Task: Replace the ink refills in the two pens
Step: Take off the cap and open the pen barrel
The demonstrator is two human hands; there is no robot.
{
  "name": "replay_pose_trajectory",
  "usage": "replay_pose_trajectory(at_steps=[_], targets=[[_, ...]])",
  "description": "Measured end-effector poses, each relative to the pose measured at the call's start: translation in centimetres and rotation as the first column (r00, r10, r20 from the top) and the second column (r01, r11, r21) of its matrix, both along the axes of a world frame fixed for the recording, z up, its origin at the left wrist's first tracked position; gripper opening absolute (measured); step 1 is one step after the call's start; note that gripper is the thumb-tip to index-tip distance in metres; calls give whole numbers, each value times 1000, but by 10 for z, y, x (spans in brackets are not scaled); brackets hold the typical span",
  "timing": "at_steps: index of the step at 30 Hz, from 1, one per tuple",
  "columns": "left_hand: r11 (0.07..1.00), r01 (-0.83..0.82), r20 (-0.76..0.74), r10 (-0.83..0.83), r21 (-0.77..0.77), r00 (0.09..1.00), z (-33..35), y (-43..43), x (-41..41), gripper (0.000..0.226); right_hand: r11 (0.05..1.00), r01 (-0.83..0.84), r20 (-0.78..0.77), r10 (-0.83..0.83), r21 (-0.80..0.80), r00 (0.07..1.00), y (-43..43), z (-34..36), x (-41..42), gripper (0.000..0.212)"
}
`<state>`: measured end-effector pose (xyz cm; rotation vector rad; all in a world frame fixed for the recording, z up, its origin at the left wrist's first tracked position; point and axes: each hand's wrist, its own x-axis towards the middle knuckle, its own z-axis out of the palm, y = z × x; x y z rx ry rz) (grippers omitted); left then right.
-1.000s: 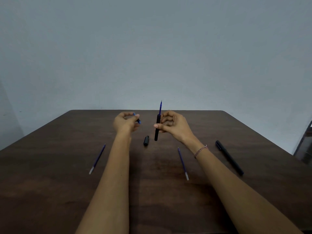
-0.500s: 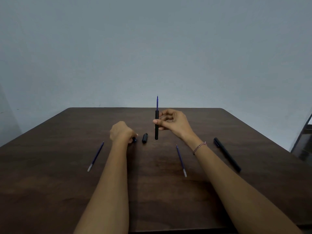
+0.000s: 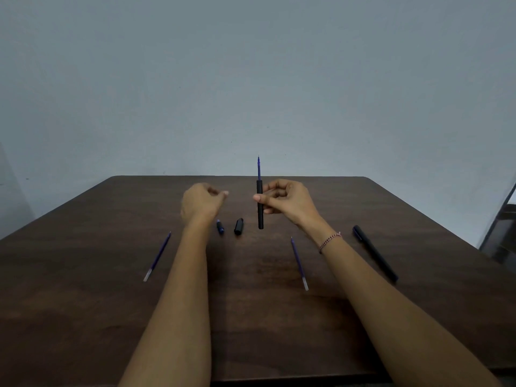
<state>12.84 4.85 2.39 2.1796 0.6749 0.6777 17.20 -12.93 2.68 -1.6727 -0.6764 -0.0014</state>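
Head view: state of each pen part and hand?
Pen barrel, upright, gripped by right hand.
Inner refill, protruding from barrel.
Left hand, empty, loosely curled.
Tip piece, off, on table.
Cap, off, on table.
Left refill, loose on table.
Centre refill, loose on table.
Second pen, assembled, lying.

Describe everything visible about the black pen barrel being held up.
The pen barrel is a slim matte black tube, seemingly plastic, held upright above the table by the right hand, which pinches its upper half. A blue refill sticks out of its top, point upward. Its lower end hangs free.
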Motion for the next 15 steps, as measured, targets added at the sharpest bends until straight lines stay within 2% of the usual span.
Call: replay_pose_trajectory(at_steps=[2, 4, 6, 9, 15], targets=[[948, 252, 247, -201, -197, 948, 10, -8, -3, 16, 1000, -15, -27, 15, -1, 1000, 0, -1, 0, 20], [854, 435, 372, -319, -286, 872, 18, -16, -9, 9, 999, -35, -51, 34, -9, 998, 1, -2, 1, 20], [794, 522, 404, -387, -311, 829, 21, -21, -13, 8, 999, -47, -63, 46, -23, 997, 1, -3, 1, 20], [742, 562, 399, -420, -366, 815, 20, -23, -12, 7, 998, -58, -69, 55, -37, 996, 2, -5, 1, 19], [718, 548, 353, -425, -428, 833, 16, -21, -8, 8, 996, -71, -70, 68, -55, 995, 1, -6, 3, 19]])
